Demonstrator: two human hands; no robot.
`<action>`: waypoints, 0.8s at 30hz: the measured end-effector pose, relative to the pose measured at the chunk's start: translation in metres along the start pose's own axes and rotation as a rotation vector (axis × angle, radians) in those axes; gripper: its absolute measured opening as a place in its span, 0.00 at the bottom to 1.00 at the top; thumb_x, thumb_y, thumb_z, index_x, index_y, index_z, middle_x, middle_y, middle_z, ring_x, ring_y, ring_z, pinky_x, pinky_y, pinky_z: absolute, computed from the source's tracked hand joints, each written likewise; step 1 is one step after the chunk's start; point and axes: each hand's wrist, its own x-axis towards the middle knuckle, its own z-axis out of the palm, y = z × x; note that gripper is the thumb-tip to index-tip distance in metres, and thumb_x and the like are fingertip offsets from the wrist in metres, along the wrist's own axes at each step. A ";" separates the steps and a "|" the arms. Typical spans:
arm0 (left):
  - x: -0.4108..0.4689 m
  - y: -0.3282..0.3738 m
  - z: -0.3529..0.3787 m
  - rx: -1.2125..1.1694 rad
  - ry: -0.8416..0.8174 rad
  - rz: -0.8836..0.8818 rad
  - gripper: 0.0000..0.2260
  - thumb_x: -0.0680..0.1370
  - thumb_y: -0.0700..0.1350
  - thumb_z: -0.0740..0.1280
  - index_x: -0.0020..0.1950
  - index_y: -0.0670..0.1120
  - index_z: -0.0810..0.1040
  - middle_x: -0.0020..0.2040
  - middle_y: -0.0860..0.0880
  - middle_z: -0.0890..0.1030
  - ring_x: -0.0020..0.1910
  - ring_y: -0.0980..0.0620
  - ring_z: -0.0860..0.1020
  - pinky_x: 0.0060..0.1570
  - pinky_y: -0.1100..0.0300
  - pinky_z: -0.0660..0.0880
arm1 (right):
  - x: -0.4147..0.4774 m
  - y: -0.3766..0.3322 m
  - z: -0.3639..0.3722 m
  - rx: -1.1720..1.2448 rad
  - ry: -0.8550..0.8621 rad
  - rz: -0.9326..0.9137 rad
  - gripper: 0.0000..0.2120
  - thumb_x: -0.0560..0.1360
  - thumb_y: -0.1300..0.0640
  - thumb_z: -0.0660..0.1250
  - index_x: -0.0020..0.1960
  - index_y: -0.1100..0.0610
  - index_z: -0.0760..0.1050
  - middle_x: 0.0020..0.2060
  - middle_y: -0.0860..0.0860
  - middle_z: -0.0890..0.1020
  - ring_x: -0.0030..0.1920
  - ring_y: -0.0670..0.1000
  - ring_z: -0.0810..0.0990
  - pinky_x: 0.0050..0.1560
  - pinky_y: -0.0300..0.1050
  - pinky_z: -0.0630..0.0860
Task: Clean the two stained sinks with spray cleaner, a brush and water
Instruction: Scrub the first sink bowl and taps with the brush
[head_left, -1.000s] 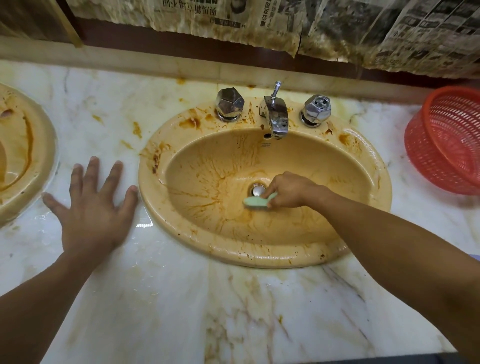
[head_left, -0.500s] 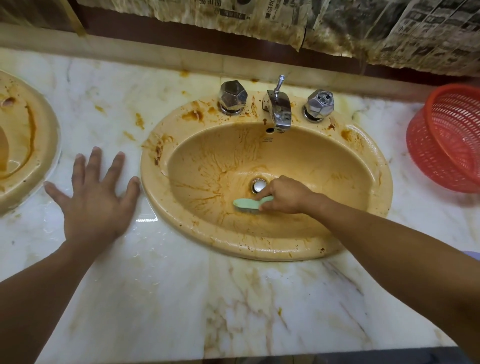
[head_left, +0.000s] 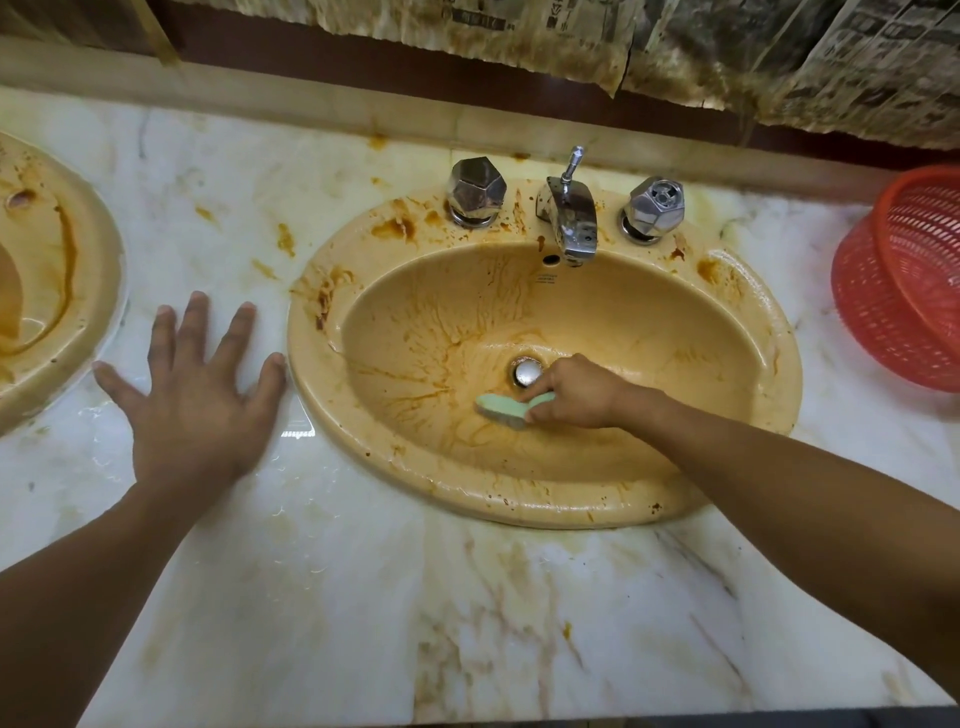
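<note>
- At the bottom of the stained yellow sink (head_left: 769, 364), just in front of the drain plug (head_left: 527, 372), I see the pale green brush (head_left: 506, 409) set down on the basin floor, where the brown runs gather.
- The right hand (head_left: 576, 395) is clamped round the brush's handle end, fingers curled over it, with the forearm reaching across the near rim. I judge this grip lets it bear down on the streaks.
- The left hand (head_left: 200, 410) lies flat on the wet marble countertop (head_left: 363, 597), fingers straight and spread, thumb just beside the sink's rim. I read it as a brace for the lean.
- Brown stains fan over the basin's left wall and spatter the rim, so I judge the scrubbing far from finished.
- Behind stand a chrome faucet (head_left: 574, 218) and two faceted knobs, with no water visibly running.
- A second stained sink (head_left: 98, 291) shows at the left edge and a tilted red basket (head_left: 904, 291) at the right. Stained newspaper (head_left: 831, 62) hangs above.
</note>
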 end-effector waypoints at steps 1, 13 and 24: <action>0.000 0.000 0.000 0.001 0.002 -0.001 0.29 0.84 0.67 0.49 0.83 0.60 0.55 0.85 0.52 0.51 0.84 0.51 0.46 0.73 0.23 0.44 | -0.002 -0.012 0.003 0.016 -0.040 -0.044 0.16 0.77 0.47 0.73 0.64 0.43 0.82 0.59 0.48 0.82 0.59 0.50 0.76 0.55 0.43 0.74; 0.000 0.000 0.003 -0.008 0.032 0.015 0.26 0.85 0.65 0.53 0.83 0.59 0.58 0.85 0.50 0.54 0.84 0.47 0.48 0.71 0.21 0.45 | -0.055 -0.009 -0.043 0.023 -0.326 0.063 0.11 0.75 0.48 0.76 0.57 0.40 0.86 0.34 0.51 0.74 0.31 0.54 0.68 0.26 0.43 0.65; 0.000 -0.001 0.002 -0.004 0.019 0.012 0.28 0.85 0.65 0.51 0.84 0.59 0.55 0.85 0.50 0.52 0.84 0.48 0.47 0.72 0.22 0.44 | -0.066 -0.012 -0.050 0.019 -0.359 0.118 0.10 0.75 0.48 0.76 0.56 0.39 0.86 0.33 0.50 0.71 0.28 0.51 0.66 0.25 0.41 0.66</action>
